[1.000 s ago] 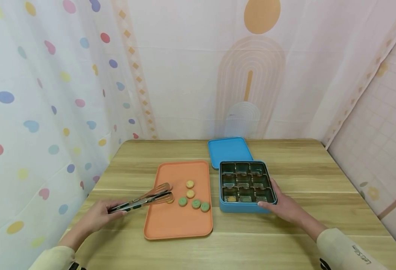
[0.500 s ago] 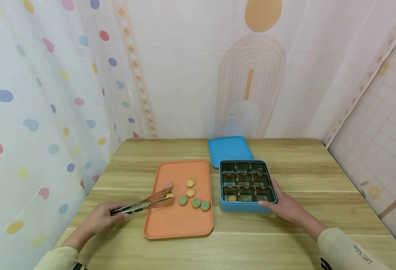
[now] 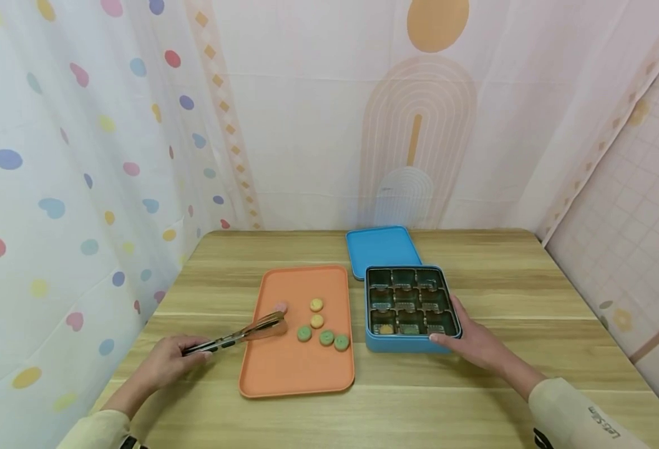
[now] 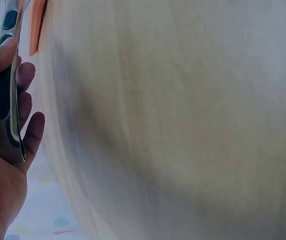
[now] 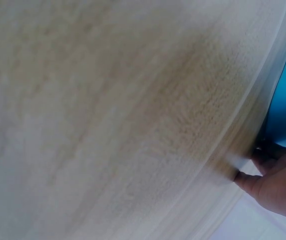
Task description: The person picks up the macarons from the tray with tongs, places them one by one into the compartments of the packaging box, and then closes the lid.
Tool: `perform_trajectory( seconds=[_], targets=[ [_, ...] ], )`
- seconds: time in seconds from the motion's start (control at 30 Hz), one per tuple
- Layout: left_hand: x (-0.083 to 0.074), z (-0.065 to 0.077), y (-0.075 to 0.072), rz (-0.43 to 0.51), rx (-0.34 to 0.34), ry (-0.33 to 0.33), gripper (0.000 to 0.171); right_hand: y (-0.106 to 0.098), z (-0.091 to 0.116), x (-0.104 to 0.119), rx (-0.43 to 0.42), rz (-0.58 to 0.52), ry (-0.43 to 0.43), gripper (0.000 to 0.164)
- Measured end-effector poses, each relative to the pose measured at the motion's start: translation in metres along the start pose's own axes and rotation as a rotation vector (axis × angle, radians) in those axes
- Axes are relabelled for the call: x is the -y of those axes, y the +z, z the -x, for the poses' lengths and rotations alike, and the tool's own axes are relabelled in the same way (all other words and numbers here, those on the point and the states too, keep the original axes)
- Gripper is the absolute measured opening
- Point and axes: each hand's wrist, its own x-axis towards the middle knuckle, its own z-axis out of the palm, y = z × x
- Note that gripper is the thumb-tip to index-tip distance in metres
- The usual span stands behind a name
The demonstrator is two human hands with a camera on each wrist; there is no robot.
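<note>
My left hand (image 3: pixel 169 366) grips a pair of metal serving tongs (image 4: pixel 7 95) by the handles, thumb on one arm. The slotted heads of the tongs are close together over the left side of the orange tray (image 3: pixel 298 377). A pink cookie (image 3: pixel 280 307) lies just behind the heads; whatever is between them is hidden. Two yellow cookies (image 3: pixel 316 305) and several green cookies (image 3: pixel 304 333) lie to the right on the tray. My right hand (image 3: pixel 475 340) holds the front right corner of the blue box (image 3: pixel 408 344), thumb at its front rim, fingers along its side.
Inside the box is a dark divided insert (image 3: pixel 405 300); a yellow cookie (image 3: pixel 385 329) sits in its front left compartment and a green one in the front middle. Behind the box a blue lid (image 3: pixel 382 249) lies on the wooden table (image 3: pixel 475 255). Patterned curtains (image 3: pixel 307 125) hang behind.
The spread heads of the tongs have come together, hiding the yellow cookie that showed near them. The pink cookie has come into view behind them. My right hand stays on the box.
</note>
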Motion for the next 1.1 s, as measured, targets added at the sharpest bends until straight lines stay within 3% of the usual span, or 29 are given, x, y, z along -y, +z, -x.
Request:
perform_trajectory(
  seconds=[0.33, 0.6, 1.1],
  targets=[
    [-0.002, -0.002, -0.002, 0.041, 0.013, -0.01, 0.022, -0.001, 0.002, 0.002, 0.006, 0.012, 0.006, 0.11],
    [-0.006, -0.002, -0.003, 0.02, 0.009, -0.016, 0.021, 0.0, 0.001, 0.001, 0.004, 0.018, 0.005, 0.11],
    [-0.032, -0.022, -0.002, 0.004, -0.006, -0.006, 0.025, -0.001, 0.0, -0.001, 0.006, 0.008, 0.002, 0.11]
  ],
)
